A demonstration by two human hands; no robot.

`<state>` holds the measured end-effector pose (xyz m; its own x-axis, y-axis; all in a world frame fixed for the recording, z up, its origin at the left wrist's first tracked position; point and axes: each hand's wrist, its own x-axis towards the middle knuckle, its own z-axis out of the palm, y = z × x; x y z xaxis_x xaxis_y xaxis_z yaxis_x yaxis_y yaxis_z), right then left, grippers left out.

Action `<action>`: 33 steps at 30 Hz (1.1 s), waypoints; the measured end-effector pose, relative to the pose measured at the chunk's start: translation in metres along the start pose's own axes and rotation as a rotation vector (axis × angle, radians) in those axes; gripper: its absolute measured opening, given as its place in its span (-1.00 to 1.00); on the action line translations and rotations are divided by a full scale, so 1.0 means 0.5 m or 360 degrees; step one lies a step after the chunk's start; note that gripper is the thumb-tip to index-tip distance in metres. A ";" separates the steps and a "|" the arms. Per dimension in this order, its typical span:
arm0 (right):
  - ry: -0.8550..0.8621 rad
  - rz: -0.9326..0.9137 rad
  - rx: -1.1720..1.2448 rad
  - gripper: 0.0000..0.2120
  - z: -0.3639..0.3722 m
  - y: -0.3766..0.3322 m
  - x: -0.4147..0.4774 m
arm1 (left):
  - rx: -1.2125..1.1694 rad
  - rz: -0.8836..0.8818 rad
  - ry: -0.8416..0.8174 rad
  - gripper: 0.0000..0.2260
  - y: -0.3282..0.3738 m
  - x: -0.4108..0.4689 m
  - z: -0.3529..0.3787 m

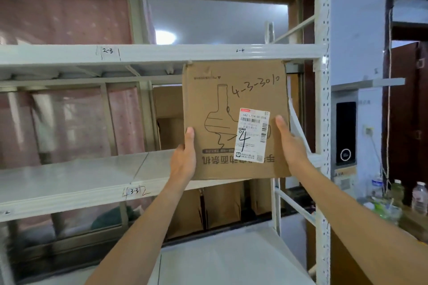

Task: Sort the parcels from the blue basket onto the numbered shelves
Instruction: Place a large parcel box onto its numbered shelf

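A brown cardboard parcel (220, 104) stands upright at the right end of the middle shelf (69, 180) of a white metal rack. It carries handwritten "4-3-3010" and a white label (252, 134) marked "4". My left hand (184, 157) grips its lower left edge. Its right edge is held by my right hand (289, 143). The parcel's bottom edge overhangs the shelf front. The shelf's front lip reads "3-3", overwritten by hand. The upper shelf (162, 53) is marked "2-3" and "2-4". The blue basket is out of view.
More cardboard boxes (169, 118) stand behind the rack, with others (222, 206) below the shelf. A lower shelf (220, 261) lies beneath. The rack's right upright (323, 99) stands beside the parcel. Plastic bottles (419, 196) stand on a counter at the right.
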<state>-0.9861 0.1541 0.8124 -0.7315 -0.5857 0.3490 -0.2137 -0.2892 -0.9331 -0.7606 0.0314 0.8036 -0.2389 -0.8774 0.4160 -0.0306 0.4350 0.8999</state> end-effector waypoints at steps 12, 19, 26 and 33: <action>-0.0022 -0.0188 -0.0221 0.11 0.027 0.123 0.250 | 0.0207 0.0045 0.0200 -0.27 -0.099 0.161 0.137; 0.0027 -0.0263 -0.0329 -0.13 0.080 0.193 0.333 | 0.0488 -0.0047 -0.0058 -0.08 -0.161 0.250 0.125; -0.0144 -0.0259 -0.0598 -0.21 0.114 0.216 0.406 | 0.0647 0.0018 -0.0312 -0.01 -0.179 0.334 0.105; -0.0699 -0.0214 -0.1098 -0.07 0.086 0.245 0.461 | 0.0584 -0.0010 -0.0279 -0.03 -0.202 0.364 0.118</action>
<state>-1.1532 -0.0488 0.7822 -0.3827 -0.8629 0.3300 -0.7352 0.0682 -0.6745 -0.8584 -0.1603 0.7809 -0.3987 -0.8462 0.3535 -0.3696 0.5010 0.7826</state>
